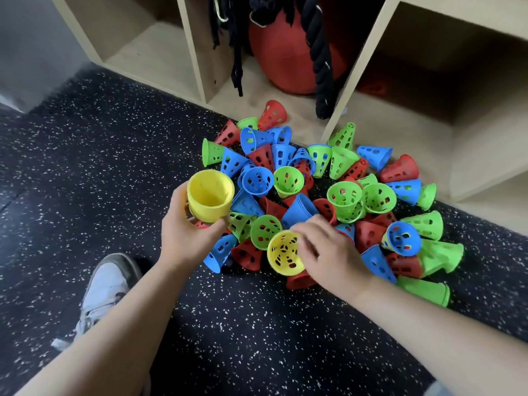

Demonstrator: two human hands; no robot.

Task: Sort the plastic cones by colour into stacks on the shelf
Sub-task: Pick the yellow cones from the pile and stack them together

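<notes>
At the near edge of the heap, a yellow perforated plastic cone (285, 257) lies on its side, gripped by the right hand (328, 252). The left hand (183, 238) wraps around a stack of yellow plastic cones (210, 195). Loose red, green and blue perforated cones (345, 195) cover the speckled black floor (114, 167) before the pale wooden shelf (160, 58).

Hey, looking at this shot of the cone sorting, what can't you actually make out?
Head view only:
Yellow stack in the left hand: cone count hidden, since they nest inside one another.
Right hand on the yellow cone: fingers motion-blurred, grip unclear.
Red shape in the right cubby: too shadowed to identify.
Pile: lower cones buried under others.
Shelf: upper part cut off by the top edge.
</notes>
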